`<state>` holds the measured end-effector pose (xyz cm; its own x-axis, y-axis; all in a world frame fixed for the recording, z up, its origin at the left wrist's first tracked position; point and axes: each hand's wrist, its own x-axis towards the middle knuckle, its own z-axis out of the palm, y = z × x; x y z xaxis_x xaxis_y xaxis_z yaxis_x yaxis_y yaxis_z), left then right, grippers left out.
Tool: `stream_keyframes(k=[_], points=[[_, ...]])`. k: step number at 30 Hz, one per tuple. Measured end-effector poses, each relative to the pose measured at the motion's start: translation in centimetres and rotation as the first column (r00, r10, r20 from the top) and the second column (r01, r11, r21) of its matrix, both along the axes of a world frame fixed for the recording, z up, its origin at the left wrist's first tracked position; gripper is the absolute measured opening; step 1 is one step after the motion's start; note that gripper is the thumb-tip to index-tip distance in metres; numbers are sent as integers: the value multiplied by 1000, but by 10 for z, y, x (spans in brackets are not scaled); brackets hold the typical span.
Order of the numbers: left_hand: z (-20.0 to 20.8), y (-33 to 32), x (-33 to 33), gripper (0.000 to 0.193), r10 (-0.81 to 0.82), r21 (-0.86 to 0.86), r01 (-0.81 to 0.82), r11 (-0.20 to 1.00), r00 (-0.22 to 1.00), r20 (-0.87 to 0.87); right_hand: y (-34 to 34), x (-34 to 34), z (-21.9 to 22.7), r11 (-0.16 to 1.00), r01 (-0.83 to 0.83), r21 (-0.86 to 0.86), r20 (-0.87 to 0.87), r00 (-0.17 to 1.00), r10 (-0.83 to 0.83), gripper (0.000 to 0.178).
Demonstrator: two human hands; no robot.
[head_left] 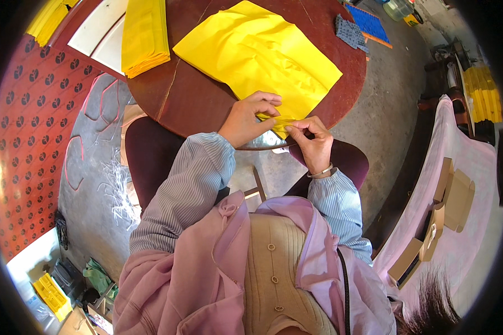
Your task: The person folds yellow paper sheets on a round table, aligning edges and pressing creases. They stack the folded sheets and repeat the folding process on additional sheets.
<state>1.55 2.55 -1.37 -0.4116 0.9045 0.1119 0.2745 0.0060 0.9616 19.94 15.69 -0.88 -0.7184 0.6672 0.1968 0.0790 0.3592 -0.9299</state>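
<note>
A large piece of yellow fabric [257,53], loosely creased, lies spread over a round dark red table [195,106]. Its narrow near corner reaches the table's front edge, where both my hands work on it. My left hand [248,118] curls its thumb and fingers about the gathered edge of the fabric. Close beside it, my right hand [314,142] pinches the corner between thumb and forefinger. What lies inside the folds between the two hands is hidden.
A stack of folded yellow fabric [145,39] stands at the table's left. A grey-blue cloth [350,32] lies at the right edge, near a blue board [369,25]. On a pink-covered surface [469,184] to the right are open cardboard boxes [458,201]. White strips [120,190] litter the floor.
</note>
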Motion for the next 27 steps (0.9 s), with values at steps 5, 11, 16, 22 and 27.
stream_keyframes(k=[5, 11, 16, 22, 27], points=[[3, -2, -1, 18, -21, -2, 21, 1000, 999, -34, 0, -1, 2, 1000, 0, 0, 2, 1000, 0, 12], [5, -1, 0, 17, -17, -24, 17, 1000, 1000, -25, 0, 1, 2, 1000, -16, -19, 41, 999, 17, 12], [6, -1, 1, 15, -10, -45, 8, 999, 999, -37, 0, 2, 1, 999, -32, -34, 38, 999, 33, 12], [1, 0, 3, 14, 9, -16, -10, 1000, 999, -46, 0, 0, -1, 1000, -14, 10, -2, 1000, 14, 13], [-5, 2, 7, 12, 54, 47, -52, 998, 997, -51, 0, 2, -5, 1000, 24, -14, 2, 1000, -24, 19]])
